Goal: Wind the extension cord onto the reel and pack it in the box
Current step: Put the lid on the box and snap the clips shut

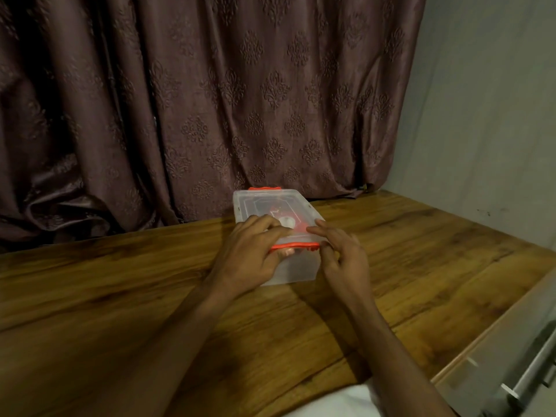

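Observation:
A clear plastic box stands on the wooden table with its clear lid on top. Orange latches sit at the far end and the near end. Through the lid a red and white shape shows dimly, probably the reel; the cord itself cannot be made out. My left hand grips the box's near left corner, fingers on the lid and thumb under the near latch. My right hand hovers at the near right corner, fingers spread, fingertips touching the lid's edge.
A dark patterned curtain hangs just behind the table. A grey wall borders the right side. At the lower right a pale cabinet with a metal handle stands beside the table edge. White cloth shows at the bottom.

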